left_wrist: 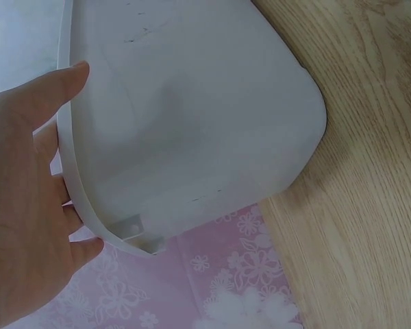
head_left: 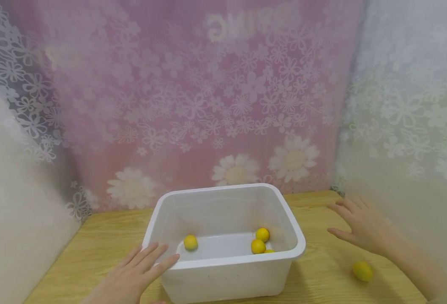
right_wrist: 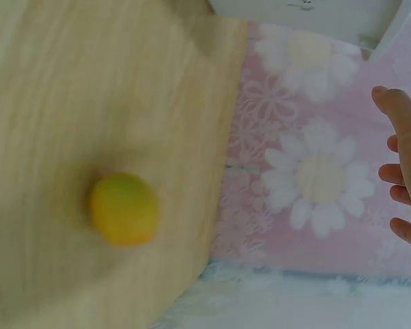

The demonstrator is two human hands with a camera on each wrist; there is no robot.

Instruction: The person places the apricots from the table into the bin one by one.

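A white plastic tub (head_left: 223,278) stands on the wooden table. Inside, a small round yellow fruit (head_left: 190,242) lies toward the left. Grouped at the right end are a yellow fruit (head_left: 262,234), another yellow fruit (head_left: 258,246) and a third, mostly hidden by the near rim. My left hand (head_left: 128,272) is at the tub's near left corner, fingers straight across the rim (left_wrist: 67,144); its thumb (left_wrist: 65,86) shows on the outer side. To the tub's right, my right hand (head_left: 366,226) hovers with loosely bent fingers, holding nothing. Below it on the table lies a yellow-green fruit (head_left: 362,271), orange-tinged in the right wrist view (right_wrist: 125,209).
A pink flowered sheet (head_left: 208,105) hangs behind the table (head_left: 113,240). Pale flowered sheets close off both sides, the right sheet (head_left: 406,169) close to my right forearm. Behind the tub, the table's back edge meets the pink sheet.
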